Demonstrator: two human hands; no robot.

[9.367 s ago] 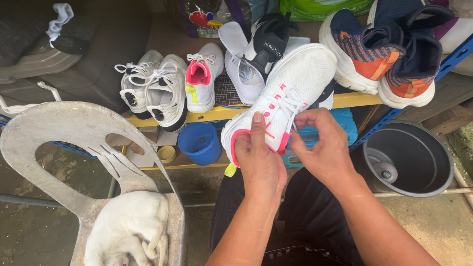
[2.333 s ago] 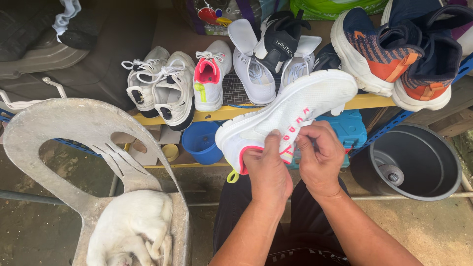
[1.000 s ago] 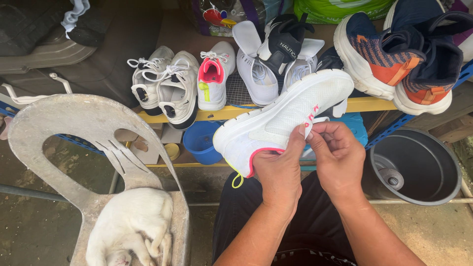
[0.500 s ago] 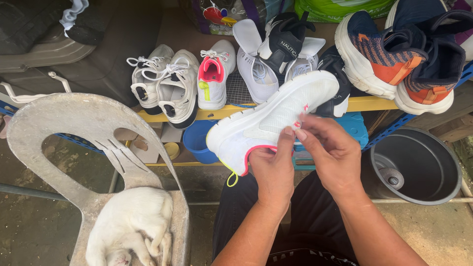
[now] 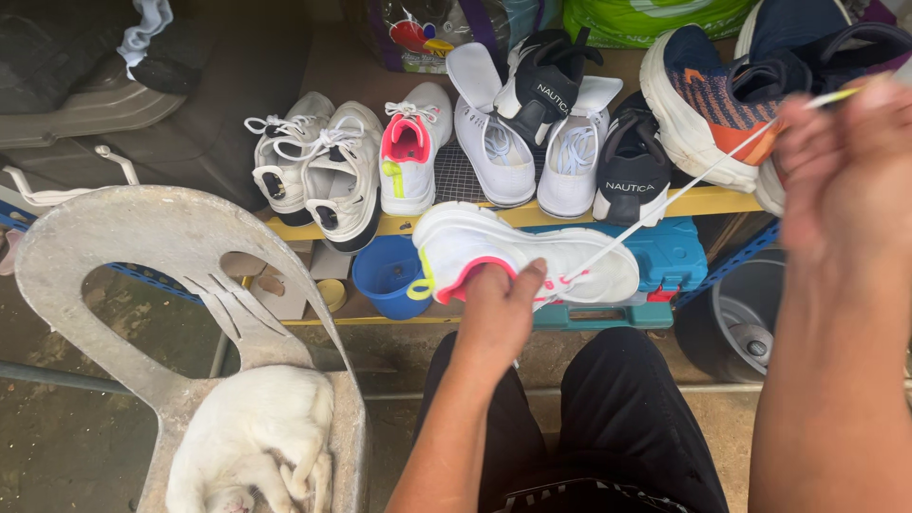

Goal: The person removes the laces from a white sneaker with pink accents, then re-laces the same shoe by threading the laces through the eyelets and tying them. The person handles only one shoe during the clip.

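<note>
White knit sneaker with pink collar (image 5: 532,261) now rests lower, just before the yellow shelf edge (image 5: 703,201), gripped at its opening by the left hand (image 5: 499,313). Right hand (image 5: 845,161) has risen from the shoe, pinching the white lace (image 5: 665,204) taut; lacing continues.

Your raised right hand (image 5: 850,161) is motion-blurred, so its grip on the thin white shoelace (image 5: 684,185) cannot be made out. Your left hand (image 5: 496,313) covers the collar of the white knit sneaker with pink lining (image 5: 532,261). The frame's bottom edge cuts off the curled white cat (image 5: 252,446).
</note>
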